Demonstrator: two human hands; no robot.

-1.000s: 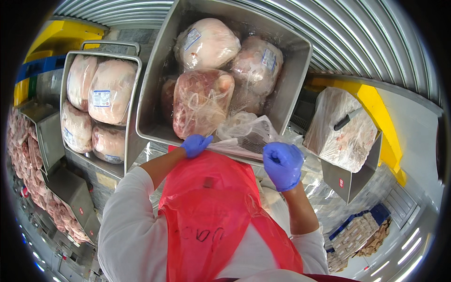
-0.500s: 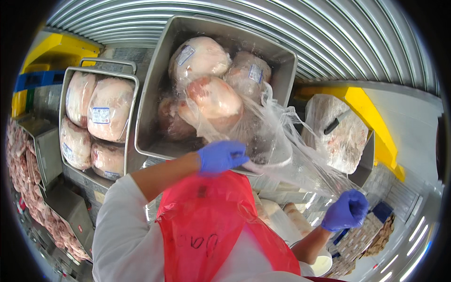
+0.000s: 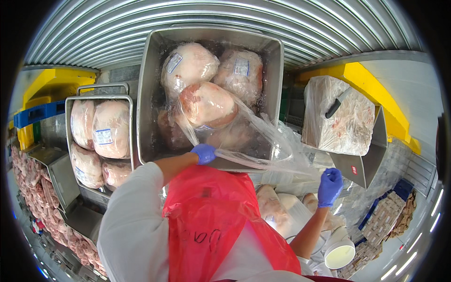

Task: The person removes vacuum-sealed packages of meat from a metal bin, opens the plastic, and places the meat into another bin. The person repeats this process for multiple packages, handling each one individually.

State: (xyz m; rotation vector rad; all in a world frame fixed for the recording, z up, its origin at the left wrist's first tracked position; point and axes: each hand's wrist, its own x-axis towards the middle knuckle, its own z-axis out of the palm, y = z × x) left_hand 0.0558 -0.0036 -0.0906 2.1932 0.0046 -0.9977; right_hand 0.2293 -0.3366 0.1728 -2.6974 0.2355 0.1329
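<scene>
A deep steel bin in front of me holds several large cuts of meat in clear wrap. Two labelled cuts, a pale wrapped cut and a redder wrapped cut, lie toward the back. A meat cut sits nearer, inside a loose plastic bag drawn out over the bin's right side. At the bin's near rim, my left hand is closed on the bag's edge. Out to the right, my right hand is closed in a fist at the bag's stretched end.
On the left stands a smaller steel bin with several wrapped cuts. A black-handled knife lies on a plastic-covered block at right. More meat and a white bucket are at lower right. Corrugated metal spans the back.
My right hand has moved up and slightly left, and my left hand a little left, both keeping the plastic bag. The view has shifted, showing more of the bucket and lower meat.
</scene>
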